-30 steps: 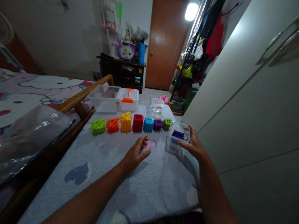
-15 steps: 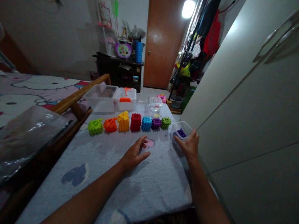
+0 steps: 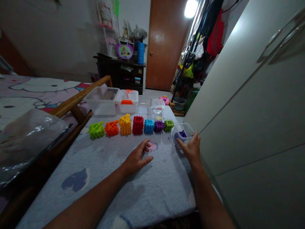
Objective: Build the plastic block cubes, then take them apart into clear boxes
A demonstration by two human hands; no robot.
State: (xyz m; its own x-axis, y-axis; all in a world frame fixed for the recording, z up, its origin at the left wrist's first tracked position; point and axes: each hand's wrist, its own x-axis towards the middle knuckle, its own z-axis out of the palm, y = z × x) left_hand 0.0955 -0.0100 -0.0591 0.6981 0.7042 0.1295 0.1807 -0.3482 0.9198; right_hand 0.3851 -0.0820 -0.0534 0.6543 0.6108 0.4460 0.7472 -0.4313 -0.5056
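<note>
My right hand (image 3: pixel 191 147) grips the near right side of a clear plastic container (image 3: pixel 188 128) at the table's right edge. Dark purple toy pieces (image 3: pixel 182 134) lie inside it. My left hand (image 3: pixel 138 156) rests over the cloth with thumb and fingers apart, holding nothing. Beyond the hands, a row of interlocking toy blocks runs across the table: light green (image 3: pixel 96 130), orange (image 3: pixel 111 128), yellow (image 3: pixel 125 124), red (image 3: pixel 138 125), blue (image 3: pixel 149 126), purple (image 3: pixel 159 126) and green (image 3: pixel 169 125).
Behind the row stand a large clear bin (image 3: pixel 103 108), a lidded box with an orange latch (image 3: pixel 127 106) and smaller clear containers (image 3: pixel 158 106). A wooden bed rail (image 3: pixel 79 97) borders the left side; a pale cabinet (image 3: pixel 240 127) borders the right.
The container under my right hand has shifted slightly left, toward the green block. My left hand keeps about the same place and pose. The view has moved a little.
</note>
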